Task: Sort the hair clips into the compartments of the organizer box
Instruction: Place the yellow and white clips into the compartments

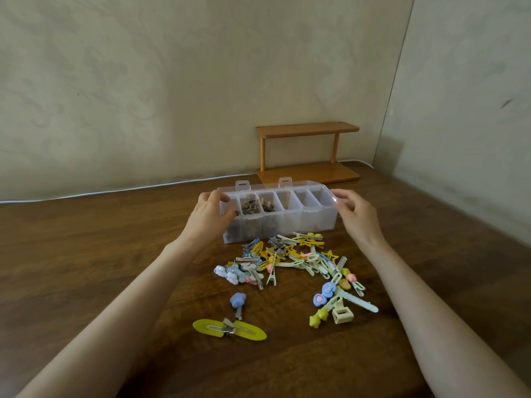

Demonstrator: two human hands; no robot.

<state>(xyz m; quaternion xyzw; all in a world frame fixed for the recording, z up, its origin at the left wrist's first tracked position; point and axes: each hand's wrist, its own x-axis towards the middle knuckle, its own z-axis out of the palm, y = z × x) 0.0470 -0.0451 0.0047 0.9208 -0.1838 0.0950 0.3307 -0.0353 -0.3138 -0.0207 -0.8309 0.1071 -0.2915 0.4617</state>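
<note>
- Clips [290,262] lay in a loose heap on the table [86,254], just in front of the box [290,222] and on the person's side of it, between the two forearms
- The box's long axis ran left to right across the person; its six compartments stood in one row, with the lid [258,186] folded back behind
- Left hand [208,219] gripped the box's left end, thumb over the rim and fingers curled on the front wall
- Right hand [355,214] was at the right near corner, fingers bent and tips on the plastic; whether it clamped the corner or only touched it, I could not tell
- To pick a clip, either hand would have to draw back toward the body; the right seemed nearer the bulk of the heap; the left was nearer two strays, a blue clip [238,301] and a yellow clip [230,328]
- Contents: the second and third compartments from the left held small brownish pieces; the first was partly hidden by the left hand; the fourth showed a faint yellow tint, unclear; the two at the right looked empty from above
- A shelf [307,150] stood behind the box by the wall
</note>
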